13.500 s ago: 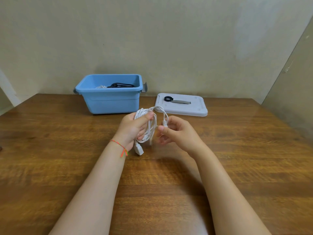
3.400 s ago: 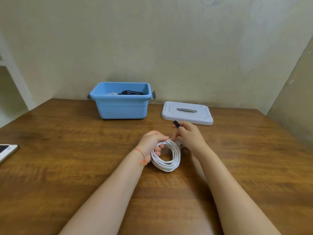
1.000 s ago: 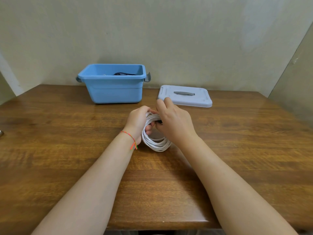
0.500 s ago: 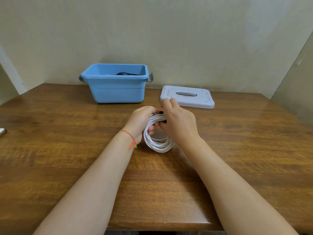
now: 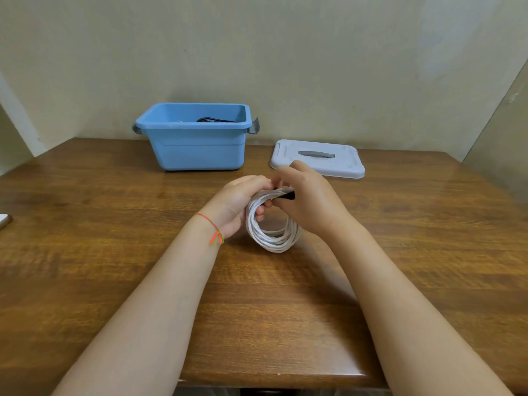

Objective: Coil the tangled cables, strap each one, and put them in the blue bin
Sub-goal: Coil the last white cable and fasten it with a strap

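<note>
My left hand (image 5: 238, 202) grips the light, springy coil (image 5: 271, 230) at its top; my right hand's (image 5: 310, 202) fingers pinch the strap (image 5: 284, 195) there.

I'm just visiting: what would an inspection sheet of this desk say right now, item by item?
Surface: wooden table, glossy.
Job's things: white cable coil held upright on the table; black strap at its top; blue bin open, a dark cable inside.
Clutter: grey lid lying beside the bin; a pale object at the left edge, cut off.
Grips: left hand holds the coil; right hand pinches the strap.
Cables: no loose ones seen.
Surroundings: plain wall.
</note>
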The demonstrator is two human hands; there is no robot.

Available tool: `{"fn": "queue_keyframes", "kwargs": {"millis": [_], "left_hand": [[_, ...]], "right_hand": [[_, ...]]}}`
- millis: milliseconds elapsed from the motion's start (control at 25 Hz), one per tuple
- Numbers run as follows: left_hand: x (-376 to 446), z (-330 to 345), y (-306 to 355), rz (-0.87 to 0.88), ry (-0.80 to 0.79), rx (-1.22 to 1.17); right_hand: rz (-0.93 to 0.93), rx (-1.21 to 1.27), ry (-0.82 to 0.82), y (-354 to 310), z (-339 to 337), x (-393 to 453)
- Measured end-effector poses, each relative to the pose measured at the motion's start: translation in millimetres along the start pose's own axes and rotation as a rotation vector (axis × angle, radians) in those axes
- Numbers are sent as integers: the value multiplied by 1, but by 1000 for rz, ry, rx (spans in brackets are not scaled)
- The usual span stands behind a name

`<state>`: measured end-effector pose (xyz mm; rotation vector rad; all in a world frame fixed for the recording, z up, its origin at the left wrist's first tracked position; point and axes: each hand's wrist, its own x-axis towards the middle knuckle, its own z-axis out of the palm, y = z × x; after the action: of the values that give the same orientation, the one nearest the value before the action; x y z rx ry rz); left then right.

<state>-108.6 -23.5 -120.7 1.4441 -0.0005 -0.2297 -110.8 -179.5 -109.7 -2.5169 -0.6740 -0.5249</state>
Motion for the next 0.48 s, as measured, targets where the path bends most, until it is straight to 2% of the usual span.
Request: {"fn": "queue_keyframes", "kwargs": {"millis": [280,480], "left_hand": [[-4,-6,-2,141,-27,110],[-5,-1,-4,240,88,198]], "right_hand": [[18,-30,-25,-2,-6,-2],[30,-100,16,-6,-10,-2]]}}
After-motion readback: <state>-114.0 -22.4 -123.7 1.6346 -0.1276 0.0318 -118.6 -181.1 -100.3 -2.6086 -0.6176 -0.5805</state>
